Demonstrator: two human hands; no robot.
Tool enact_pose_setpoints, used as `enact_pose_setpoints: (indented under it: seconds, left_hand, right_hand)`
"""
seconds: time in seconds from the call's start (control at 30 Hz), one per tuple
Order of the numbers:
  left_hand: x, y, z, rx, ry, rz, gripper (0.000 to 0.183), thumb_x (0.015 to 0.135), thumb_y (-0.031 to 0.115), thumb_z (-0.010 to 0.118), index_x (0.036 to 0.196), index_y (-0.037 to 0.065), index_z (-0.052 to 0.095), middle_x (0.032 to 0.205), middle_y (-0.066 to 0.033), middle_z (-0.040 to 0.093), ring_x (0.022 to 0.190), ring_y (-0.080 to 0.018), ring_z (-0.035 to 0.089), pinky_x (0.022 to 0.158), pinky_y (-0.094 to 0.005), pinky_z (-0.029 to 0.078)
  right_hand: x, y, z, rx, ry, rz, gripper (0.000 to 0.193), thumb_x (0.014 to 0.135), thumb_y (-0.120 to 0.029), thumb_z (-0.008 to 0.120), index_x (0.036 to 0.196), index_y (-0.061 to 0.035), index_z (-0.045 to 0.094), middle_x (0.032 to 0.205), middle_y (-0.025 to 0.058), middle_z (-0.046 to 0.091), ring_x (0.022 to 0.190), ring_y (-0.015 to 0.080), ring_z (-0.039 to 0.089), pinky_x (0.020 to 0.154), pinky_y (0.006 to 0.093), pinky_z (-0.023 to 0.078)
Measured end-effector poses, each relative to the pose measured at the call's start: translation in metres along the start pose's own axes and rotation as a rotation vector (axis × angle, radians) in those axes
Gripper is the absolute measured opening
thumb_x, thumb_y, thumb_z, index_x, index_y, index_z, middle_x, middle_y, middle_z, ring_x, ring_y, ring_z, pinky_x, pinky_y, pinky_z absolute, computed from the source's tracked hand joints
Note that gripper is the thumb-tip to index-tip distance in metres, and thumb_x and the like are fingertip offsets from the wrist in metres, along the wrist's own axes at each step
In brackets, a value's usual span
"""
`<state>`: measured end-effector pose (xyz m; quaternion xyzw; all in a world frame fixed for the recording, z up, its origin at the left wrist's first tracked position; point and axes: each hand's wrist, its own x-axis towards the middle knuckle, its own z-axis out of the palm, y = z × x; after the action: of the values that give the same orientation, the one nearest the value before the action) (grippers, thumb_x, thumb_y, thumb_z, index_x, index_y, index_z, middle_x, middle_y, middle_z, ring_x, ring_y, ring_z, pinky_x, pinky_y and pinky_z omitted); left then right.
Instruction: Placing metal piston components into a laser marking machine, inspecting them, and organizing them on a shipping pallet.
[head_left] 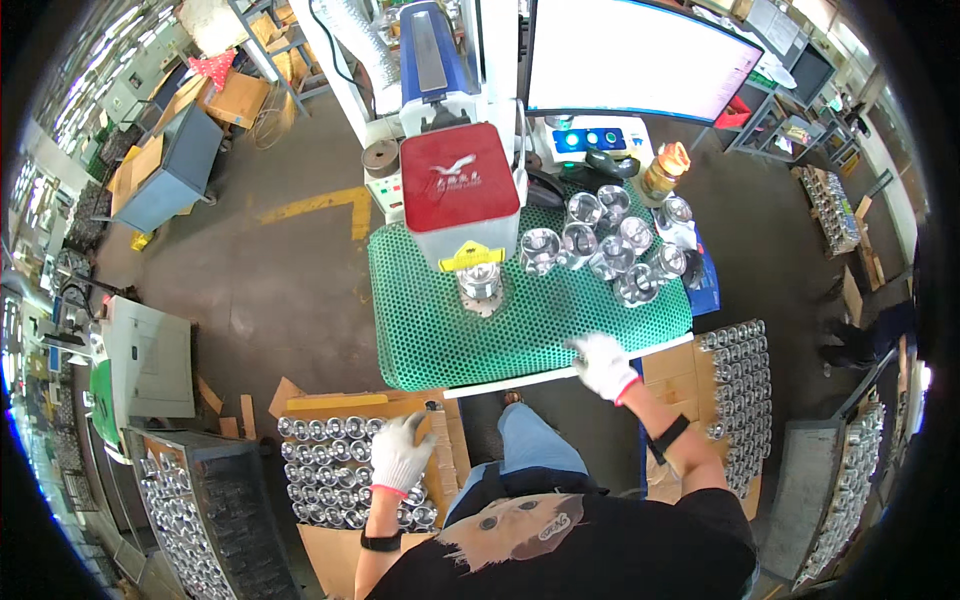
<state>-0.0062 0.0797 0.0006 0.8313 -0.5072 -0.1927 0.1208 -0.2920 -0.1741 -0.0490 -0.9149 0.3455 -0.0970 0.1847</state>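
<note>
Left hand: in a white glove, over rows of shiny cups, in front of the green mat on its left; can't tell if it grips one.
Right hand: in a white glove, at the green mat's front edge; can't tell if open or closed.
Lone cup: on the mat's left half, by the red-topped machine.
Bunched cups: on the mat's back right.
Side cups: in rows, right of the mat.
</note>
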Motion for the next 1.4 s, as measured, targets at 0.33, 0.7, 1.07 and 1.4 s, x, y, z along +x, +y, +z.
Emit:
enact_pose_setpoints:
  seconds: [0.33,0.7,1.07,1.4]
  left_hand:
    - [0.034,0.064,-0.009,-0.384,-0.173,-0.116,0.045,0.083,0.032,0.065,0.119,0.004,0.062,0.115,-0.0184,0.063,0.107,-0.0342,0.060,0.093,-0.0386,0.047]
    - [0.026,0.009,0.059,-1.727,-0.211,-0.566,0.045,0.101,0.036,0.044,0.128,0.001,0.052,0.120,-0.0125,0.061,0.112,-0.0213,0.057,0.094,-0.0378,0.047]
    - [0.028,0.040,-0.045,-2.300,-0.022,-0.068,0.058,0.082,0.030,0.076,0.126,0.002,0.051,0.115,-0.0040,0.061,0.105,-0.0131,0.058,0.094,-0.0292,0.046]
    - [0.059,0.065,-0.051,-0.557,0.352,0.386,0.030,0.069,0.020,0.076,0.095,0.007,0.067,0.086,-0.0092,0.062,0.081,-0.0292,0.059,0.072,-0.0383,0.048]
  right_hand:
    - [0.184,0.031,-0.005,-0.399,-0.192,-0.091,0.016,0.082,-0.016,0.054,0.093,-0.0137,0.065,0.095,0.0117,0.064,0.089,0.0283,0.063,0.071,0.0416,0.049]
    - [0.093,-0.088,-0.012,0.596,-0.365,-0.011,0.020,0.078,-0.014,0.066,0.096,-0.0045,0.070,0.089,0.0093,0.069,0.075,0.0206,0.066,0.069,0.0327,0.052]
    - [0.120,-0.180,-0.013,1.597,-0.682,0.475,0.039,0.083,-0.006,0.067,0.118,0.0080,0.059,0.107,0.0123,0.067,0.093,0.0151,0.065,0.084,0.0276,0.053]
    - [0.094,-0.152,-0.028,2.040,-0.713,0.984,0.056,0.096,-0.052,0.040,0.125,-0.0069,0.056,0.118,0.0121,0.063,0.100,0.0270,0.062,0.089,0.0477,0.049]
